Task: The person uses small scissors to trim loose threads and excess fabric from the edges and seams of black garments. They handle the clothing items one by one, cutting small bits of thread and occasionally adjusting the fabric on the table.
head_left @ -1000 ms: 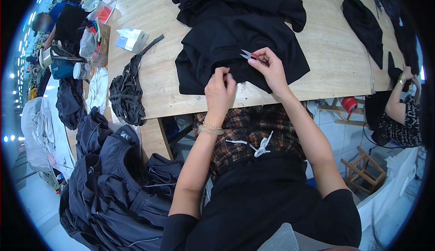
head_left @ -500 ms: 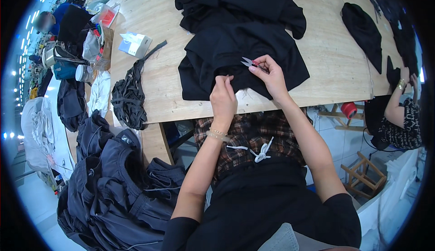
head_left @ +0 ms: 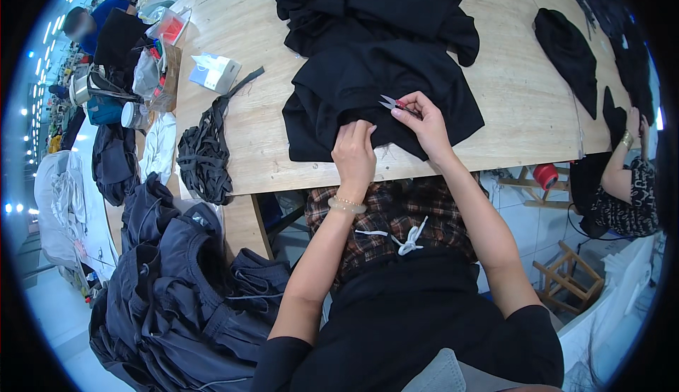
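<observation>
A black garment (head_left: pixel 424 84) lies bunched on the wooden table in front of me, its lower edge close to the table's near edge. My left hand (head_left: pixel 355 150) is closed on the garment's fabric near an opening in it, fingertips partly hidden by the cloth. In my right hand (head_left: pixel 428 125) I hold small red-handled thread snips (head_left: pixel 391 102), their pointed blades apart and aimed left over the cloth. The snips are just above and to the right of my left fingers. More black cloth (head_left: pixel 382 3) is heaped beyond the garment.
Dark fabric strips (head_left: pixel 205 153) and a tissue box (head_left: pixel 214 72) sit on the table (head_left: pixel 258 130) at left. Dark garments (head_left: pixel 177 279) are piled at lower left. A black cloth piece (head_left: pixel 566 56) lies far right, near another person's arm (head_left: pixel 619 162). Wooden stools (head_left: pixel 569 279) stand right.
My left hand has shifted slightly right and turned, its fingers now lying more over the cloth. The snips and my right hand have hardly moved.
</observation>
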Tool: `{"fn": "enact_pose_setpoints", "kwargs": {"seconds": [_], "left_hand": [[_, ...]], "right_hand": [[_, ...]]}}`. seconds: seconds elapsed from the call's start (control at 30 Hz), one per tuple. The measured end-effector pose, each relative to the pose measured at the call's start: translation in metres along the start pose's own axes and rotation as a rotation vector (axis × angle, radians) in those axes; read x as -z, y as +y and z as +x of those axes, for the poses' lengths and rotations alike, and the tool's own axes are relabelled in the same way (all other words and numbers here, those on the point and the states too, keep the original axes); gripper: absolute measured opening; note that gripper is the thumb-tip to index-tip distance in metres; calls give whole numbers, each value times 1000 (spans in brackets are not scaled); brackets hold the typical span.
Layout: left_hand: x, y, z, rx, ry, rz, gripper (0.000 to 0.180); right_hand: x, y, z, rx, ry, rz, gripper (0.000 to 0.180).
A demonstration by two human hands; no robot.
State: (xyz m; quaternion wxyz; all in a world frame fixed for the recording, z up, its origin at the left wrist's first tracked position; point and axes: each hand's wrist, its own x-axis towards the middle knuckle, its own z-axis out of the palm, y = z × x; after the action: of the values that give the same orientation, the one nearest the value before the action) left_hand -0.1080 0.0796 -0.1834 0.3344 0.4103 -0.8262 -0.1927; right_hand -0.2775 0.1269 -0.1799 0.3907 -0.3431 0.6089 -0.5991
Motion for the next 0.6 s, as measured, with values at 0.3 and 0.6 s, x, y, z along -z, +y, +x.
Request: {"fn": "enact_pose_setpoints", "kwargs": {"seconds": [0.3, 0.6], "left_hand": [[20, 3, -15, 269, -15, -385, 12], [-6, 0, -3, 146, 42, -305, 8]], "right_hand": [[0, 0, 0, -2, 0, 33, 21], [-1, -1, 2, -5, -4, 40, 20]]}}
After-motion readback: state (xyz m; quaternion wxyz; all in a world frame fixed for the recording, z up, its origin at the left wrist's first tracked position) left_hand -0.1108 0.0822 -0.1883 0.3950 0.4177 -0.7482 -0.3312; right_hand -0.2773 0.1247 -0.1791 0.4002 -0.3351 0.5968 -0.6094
